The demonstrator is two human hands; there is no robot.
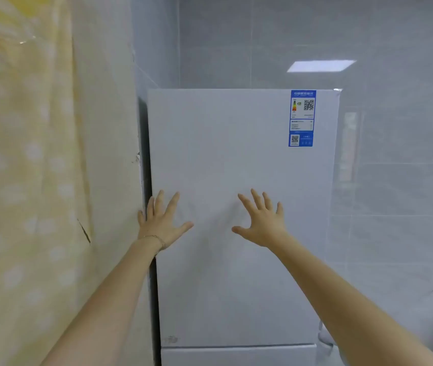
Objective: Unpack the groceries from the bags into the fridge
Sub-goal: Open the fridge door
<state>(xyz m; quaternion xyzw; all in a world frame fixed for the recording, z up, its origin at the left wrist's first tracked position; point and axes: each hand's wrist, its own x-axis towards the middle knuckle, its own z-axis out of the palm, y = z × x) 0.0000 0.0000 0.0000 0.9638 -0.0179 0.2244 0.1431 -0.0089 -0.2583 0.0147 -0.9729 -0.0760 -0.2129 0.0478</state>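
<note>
Fingers (172, 204) of the left hand (161, 223) are spreading wide and straight, thumb angling out to the right, gripping nothing. The palm is facing the upper door (236, 154) of the tall white fridge (236, 286) at its left edge, just beside the dark gap between the fridge and the wall. The right hand (262, 224) is doing the same near the middle of the door, its fingers (257, 200) fanning upward and its thumb pointing left toward the other hand, holding nothing. Both hands are sitting at about the same height, apart from each other, with bare forearms reaching up from the bottom of the view. Whether the palms are pressing on the door or hovering just off it cannot be told. A thin gold-coloured bracelet (157, 239) is circling the left wrist.

The fridge is standing straight ahead with its upper door closed. A seam is running below that door, and the top strip of a white lower door (236, 356) is showing at the bottom edge. A blue rectangular energy label with QR codes (302, 118) is sticking to the upper door's top right corner. A pale yellow curtain with white spots (12, 180) is hanging on the left. Glossy grey wall tiles (395, 180) are rising behind and to the right of the fridge, reflecting a bright rectangular ceiling light (321, 66).
</note>
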